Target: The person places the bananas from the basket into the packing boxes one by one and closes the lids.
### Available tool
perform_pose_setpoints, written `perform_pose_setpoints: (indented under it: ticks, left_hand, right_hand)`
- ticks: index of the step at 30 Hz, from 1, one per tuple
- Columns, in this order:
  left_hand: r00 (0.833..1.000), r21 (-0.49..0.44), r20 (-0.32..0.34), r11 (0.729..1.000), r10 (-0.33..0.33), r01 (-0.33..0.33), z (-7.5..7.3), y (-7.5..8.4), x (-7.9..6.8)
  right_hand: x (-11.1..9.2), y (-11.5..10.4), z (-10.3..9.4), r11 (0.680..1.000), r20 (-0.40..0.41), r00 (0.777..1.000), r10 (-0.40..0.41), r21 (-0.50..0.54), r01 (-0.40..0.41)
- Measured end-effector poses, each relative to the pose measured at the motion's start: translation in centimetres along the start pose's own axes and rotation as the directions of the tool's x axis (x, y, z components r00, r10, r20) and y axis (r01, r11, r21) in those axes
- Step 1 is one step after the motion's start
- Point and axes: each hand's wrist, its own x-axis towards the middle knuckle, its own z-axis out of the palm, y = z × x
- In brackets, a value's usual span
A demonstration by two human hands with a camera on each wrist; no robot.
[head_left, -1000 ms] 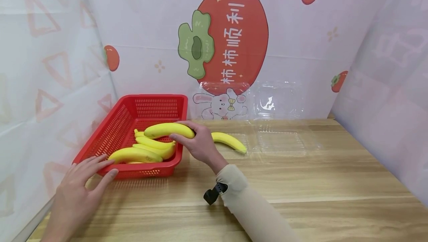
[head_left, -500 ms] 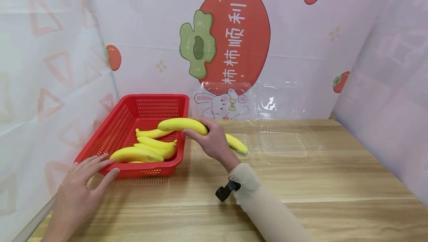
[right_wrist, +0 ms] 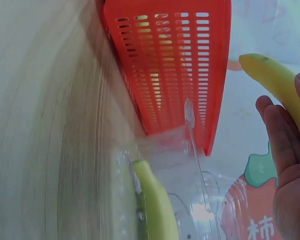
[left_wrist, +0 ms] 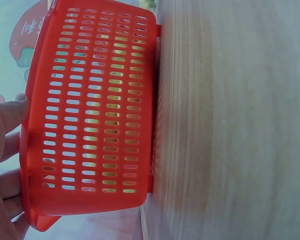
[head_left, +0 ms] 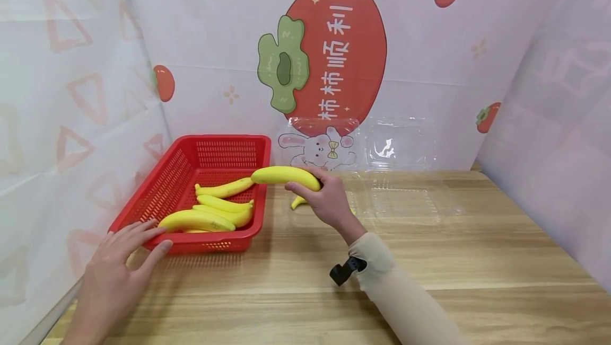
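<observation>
My right hand (head_left: 331, 199) holds a yellow banana (head_left: 284, 175) crosswise between thumb and fingers, just right of the red basket (head_left: 255, 226). In the right wrist view the held banana (right_wrist: 272, 77) is raised above the table. My left hand (head_left: 116, 265) rests with outstretched fingers on the basket's near left rim, thumb on the outer side. Several bananas (head_left: 195, 221) lie inside the basket. Behind my right hand, another banana (head_left: 298, 202) lies in a clear plastic box (right_wrist: 177, 145), partly hidden in the head view.
To the right stands a second clear plastic box (head_left: 403, 202) with its lid (head_left: 398, 143) raised against the printed backdrop (head_left: 429, 69). The wooden table (head_left: 429, 271) runs to cloth walls on the left and right.
My right hand has carried the banana rightward, from over the basket to past its right rim, above the box holding one banana. My left hand stays on the rim.
</observation>
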Motion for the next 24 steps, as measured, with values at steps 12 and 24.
perform_pose_setpoints:
  ticks: [12,24]
  left_hand:
    - [1.0,0.007,-0.009,1.0,0.007,-0.007,0.0,0.1,-0.1]
    - [1.0,0.004,-0.005,1.0,0.008,-0.008,0.0,0.0,-0.1]
  right_hand:
    - [-0.2,1.1,-3.9,0.998,-0.066,0.997,-0.036,-0.056,0.032]
    - [-0.3,2.7,-7.3,1.0,-0.076,0.997,0.021,0.011,-0.02]
